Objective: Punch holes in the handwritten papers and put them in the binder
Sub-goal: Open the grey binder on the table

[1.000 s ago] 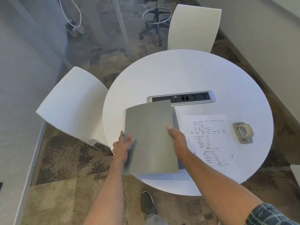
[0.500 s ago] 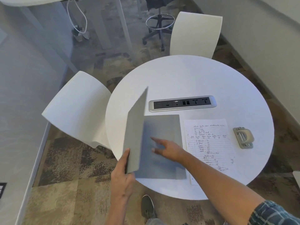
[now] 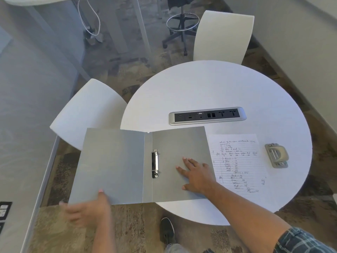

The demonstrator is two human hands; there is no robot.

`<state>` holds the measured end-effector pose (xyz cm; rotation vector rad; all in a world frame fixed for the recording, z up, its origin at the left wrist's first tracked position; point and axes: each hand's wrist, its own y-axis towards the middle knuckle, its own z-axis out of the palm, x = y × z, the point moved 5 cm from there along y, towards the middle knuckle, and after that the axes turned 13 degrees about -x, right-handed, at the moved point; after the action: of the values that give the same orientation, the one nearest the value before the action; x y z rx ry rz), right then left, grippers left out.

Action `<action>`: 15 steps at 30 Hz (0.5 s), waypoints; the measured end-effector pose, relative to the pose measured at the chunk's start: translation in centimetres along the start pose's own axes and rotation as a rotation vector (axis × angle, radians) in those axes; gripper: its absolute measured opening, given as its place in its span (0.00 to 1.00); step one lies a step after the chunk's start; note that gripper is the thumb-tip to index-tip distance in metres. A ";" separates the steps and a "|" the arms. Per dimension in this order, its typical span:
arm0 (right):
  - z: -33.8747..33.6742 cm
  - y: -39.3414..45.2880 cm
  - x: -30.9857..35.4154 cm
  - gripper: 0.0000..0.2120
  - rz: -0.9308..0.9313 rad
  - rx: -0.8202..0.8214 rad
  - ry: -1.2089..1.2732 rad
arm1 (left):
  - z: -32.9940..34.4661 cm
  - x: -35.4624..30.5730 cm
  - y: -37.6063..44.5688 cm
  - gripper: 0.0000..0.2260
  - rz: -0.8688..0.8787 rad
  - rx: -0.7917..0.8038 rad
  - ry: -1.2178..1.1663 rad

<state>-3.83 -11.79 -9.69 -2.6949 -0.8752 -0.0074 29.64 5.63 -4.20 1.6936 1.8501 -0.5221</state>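
Grey binder [image 3: 127, 165] lies open, rings [image 3: 155, 163] bare; right hand [image 3: 197, 175] spread flat inside, left hand [image 3: 87, 210] blurred.

The only readable writing stands on the lined handwritten sheet [image 3: 238, 163], which lies just right of the open binder [image 3: 142, 167] on the surface. Most of its lines are too small to make out. A column of colour names with numbers can be partly read: "Black", "Blue", "Green", "Yellow", "Red", "White", and a sum ending "= 175". A row near the top seems to repeat those colour names with figures under them. The power strip [image 3: 207, 116] beyond the binder bears small marks that cannot be read.
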 end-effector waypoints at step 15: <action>-0.1 -0.7 0.6 0.40 -0.002 -0.021 -0.044 | 10.3 -6.6 -10.3 0.32 1.009 0.916 0.771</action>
<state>-3.68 -10.95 -9.30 -2.7235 -0.8959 0.0419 21.23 -7.19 -8.75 3.4623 0.8078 -0.2695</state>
